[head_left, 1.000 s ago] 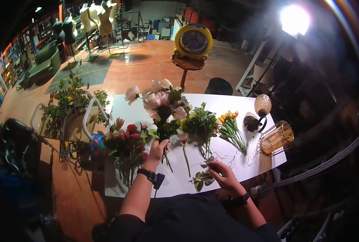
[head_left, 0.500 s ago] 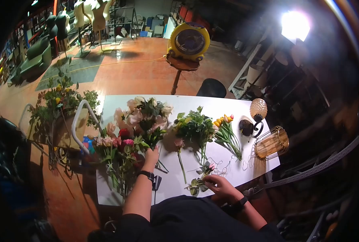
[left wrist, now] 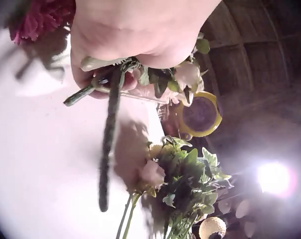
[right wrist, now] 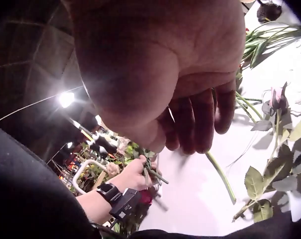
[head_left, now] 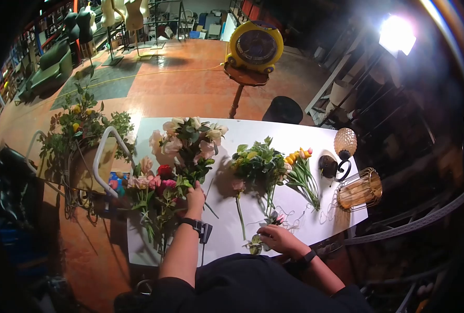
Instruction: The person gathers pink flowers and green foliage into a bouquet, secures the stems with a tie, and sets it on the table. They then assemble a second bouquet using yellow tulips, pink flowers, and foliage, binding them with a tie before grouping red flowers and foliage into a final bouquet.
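Observation:
My left hand (head_left: 195,198) grips the stems of a pale pink and cream flower bunch (head_left: 172,145) low over the table's left part. In the left wrist view the cut green stems (left wrist: 108,149) stick out below my palm. Beside that hand lie red and pink flowers (head_left: 165,183). My right hand (head_left: 279,239) hovers near the table's front edge, fingers loosely bent with nothing between them. Next to it lies a single rose with a pink bud (right wrist: 278,99) and broad leaves (right wrist: 255,183). A pale pink flower on a long stem (head_left: 240,216) lies between my hands.
Farther along the white table (head_left: 237,130) lie a leafy green bunch (head_left: 258,163), yellow and pink tulips (head_left: 305,180), an amber glass lamp (head_left: 345,142) and a wire cage holder (head_left: 359,192). A trolley with foliage (head_left: 78,125) stands at the left. Behind the table is a yellow fan (head_left: 256,47).
My left hand has lowered the pale flower bunch leftward onto the table beside the red flowers. My right hand has drawn slightly nearer and its fingers have come away from the pink rose.

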Tool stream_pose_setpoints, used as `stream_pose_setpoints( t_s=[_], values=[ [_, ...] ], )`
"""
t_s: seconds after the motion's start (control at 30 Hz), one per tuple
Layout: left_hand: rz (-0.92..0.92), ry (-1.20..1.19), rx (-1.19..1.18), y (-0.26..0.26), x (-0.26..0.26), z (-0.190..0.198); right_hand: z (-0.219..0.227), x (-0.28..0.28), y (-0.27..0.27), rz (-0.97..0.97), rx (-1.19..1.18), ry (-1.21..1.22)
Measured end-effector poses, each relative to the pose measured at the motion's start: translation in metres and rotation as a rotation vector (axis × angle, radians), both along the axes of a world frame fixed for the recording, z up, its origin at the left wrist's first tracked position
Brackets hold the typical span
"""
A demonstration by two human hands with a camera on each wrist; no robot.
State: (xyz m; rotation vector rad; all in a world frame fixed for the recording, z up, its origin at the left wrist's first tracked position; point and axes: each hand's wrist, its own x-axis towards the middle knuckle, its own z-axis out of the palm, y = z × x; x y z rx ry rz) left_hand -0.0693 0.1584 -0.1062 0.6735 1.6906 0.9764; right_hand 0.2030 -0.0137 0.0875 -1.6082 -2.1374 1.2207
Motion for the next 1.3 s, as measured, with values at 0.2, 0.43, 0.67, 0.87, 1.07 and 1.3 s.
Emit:
stream_pose_setpoints(
  t_s=[0.2,0.43,0.67,0.87,1.07,1.3],
  values=[
    [0.187,-0.323,0.105,-0.005,0.005,0.03,-0.015,0.002,0.003,0.019,-0.01,-0.007],
    [-0.172,-1.028,0.287,-0.018,-0.008,0.073,-0.025,0.002,0.011,0.044,0.014,0.021],
    [-0.194,-1.065,0.019,-0.026,-0.011,0.065,-0.025,-0.01,0.02,0.105,0.01,0.047],
    [-0.204,-0.762,-0.218,-0.042,-0.018,0.023,-0.033,-0.008,0.012,0.131,0.017,-0.009],
    [-0.038,-0.709,-0.075,-0.074,-0.024,0.01,-0.036,-0.014,0.003,0.156,0.011,-0.068],
    [-0.189,0.021,0.252,-0.11,-0.018,0.012,-0.032,-0.022,-0.008,0.188,0.067,-0.065]
  ],
)
